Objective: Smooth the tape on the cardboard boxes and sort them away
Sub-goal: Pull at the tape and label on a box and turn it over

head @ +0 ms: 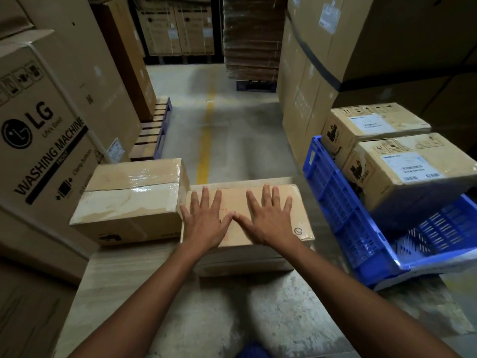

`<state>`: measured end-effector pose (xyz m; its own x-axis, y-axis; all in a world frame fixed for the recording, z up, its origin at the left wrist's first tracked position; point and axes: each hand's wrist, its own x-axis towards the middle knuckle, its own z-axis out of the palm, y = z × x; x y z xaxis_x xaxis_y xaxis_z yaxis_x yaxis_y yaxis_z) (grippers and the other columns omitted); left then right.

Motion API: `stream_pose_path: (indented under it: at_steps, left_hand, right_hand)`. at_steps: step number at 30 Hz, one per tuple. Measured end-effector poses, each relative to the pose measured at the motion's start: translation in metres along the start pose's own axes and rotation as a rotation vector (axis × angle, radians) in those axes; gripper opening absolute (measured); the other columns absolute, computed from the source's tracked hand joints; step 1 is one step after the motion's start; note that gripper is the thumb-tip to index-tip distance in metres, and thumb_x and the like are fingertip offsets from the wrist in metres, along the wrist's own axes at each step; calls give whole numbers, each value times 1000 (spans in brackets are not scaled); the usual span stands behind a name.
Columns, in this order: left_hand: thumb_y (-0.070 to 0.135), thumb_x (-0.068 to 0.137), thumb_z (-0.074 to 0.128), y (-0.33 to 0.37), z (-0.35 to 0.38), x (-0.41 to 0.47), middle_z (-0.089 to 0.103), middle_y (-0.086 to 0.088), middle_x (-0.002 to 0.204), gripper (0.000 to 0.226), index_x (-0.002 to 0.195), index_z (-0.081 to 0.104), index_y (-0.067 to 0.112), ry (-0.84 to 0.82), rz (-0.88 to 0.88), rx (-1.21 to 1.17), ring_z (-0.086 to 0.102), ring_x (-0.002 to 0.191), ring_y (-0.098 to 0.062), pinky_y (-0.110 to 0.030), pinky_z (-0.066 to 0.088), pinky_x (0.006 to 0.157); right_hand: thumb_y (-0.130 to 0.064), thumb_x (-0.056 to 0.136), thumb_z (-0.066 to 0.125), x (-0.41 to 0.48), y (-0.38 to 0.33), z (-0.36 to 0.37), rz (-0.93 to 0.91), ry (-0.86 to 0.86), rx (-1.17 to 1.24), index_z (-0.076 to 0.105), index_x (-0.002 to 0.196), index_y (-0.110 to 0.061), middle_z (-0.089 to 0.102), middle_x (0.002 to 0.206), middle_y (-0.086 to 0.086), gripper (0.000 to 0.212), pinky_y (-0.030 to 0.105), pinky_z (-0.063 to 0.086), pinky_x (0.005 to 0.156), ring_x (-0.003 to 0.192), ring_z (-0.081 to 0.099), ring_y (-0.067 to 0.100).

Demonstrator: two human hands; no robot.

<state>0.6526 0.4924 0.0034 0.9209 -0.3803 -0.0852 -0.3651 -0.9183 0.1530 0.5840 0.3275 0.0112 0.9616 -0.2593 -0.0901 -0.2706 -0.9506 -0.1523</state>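
Forearms: both bare, reaching in from the near edge of the work surface (154, 280) to its far side
Left hand (206, 223): palm down on top of the small cardboard box (233, 197); fingers straight and spread, gripping nothing
Right hand (268, 223): same, flat on the box top, fingers splayed and released; thumb tips of both hands touch at mid-box
Small cardboard box: mid far edge of the surface, under both hands; red marks on top between the thumbs; tape on it too faint to tell
Taped box (131, 200): far left corner of the surface, touching the small box's left side; glossy clear tape across its top
Blue crate (335, 197): at the surface's right edge, tilted; holds two labelled cartons (413, 171), one behind the other
LG washing machine carton (38, 140): left of the surface
Floor: yellow line (205, 146) running away down the aisle
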Motion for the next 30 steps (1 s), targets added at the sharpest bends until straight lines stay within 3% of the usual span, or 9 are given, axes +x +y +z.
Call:
stream_pose_path:
  at_steps: [3,8,14,18,22,26,30]
  left_hand:
    - [68,96,31,2,-2,-1,0,-10,167,77,159,9,29,79,-132,-128,-2,152,-39,-65,6,117]
    - [59,98,43,-1,-8,-6,7,-11,164,72,157,14,29,116,-304,-367,25,143,-44,-59,35,107]
    - [67,95,40,-9,-9,-22,11,-17,162,83,158,-7,37,88,-315,-357,37,136,-47,-55,38,105]
    - [69,95,38,-12,-13,-23,28,-18,154,78,158,9,35,60,-315,-353,42,133,-43,-51,41,103]
    - [60,98,44,-15,-18,-23,38,-15,148,63,151,27,32,117,-270,-522,45,131,-40,-49,44,99]
    - [60,98,42,-15,-17,-39,48,-11,130,48,134,34,30,239,-238,-616,57,110,-32,-37,46,75]
    - [53,101,43,-14,-9,-50,46,-8,125,35,117,35,23,302,-257,-697,56,88,-22,-28,43,61]
  right_hand:
    - [-83,89,15,-2,-1,1,44,51,-8,17,157,-33,0,168,18,84,74,1,113,154,-4,41]
    - [-66,93,39,-8,3,0,459,166,143,31,155,-22,5,166,23,76,70,7,117,151,4,48]
    - [-64,92,50,-30,11,1,520,300,231,18,159,-17,6,165,27,88,58,30,109,142,28,45]
    - [-63,91,55,-32,20,0,578,346,388,15,159,-21,28,160,18,89,57,31,107,138,33,41]
    - [-63,92,54,-32,25,-6,608,413,499,19,158,-29,40,149,18,83,56,33,105,135,37,39]
    - [-64,92,55,-35,30,-15,600,552,575,31,153,-37,41,135,14,71,52,38,99,124,41,34]
    - [-61,90,59,-39,32,-6,635,598,731,46,128,-28,40,131,13,52,46,43,92,120,41,31]
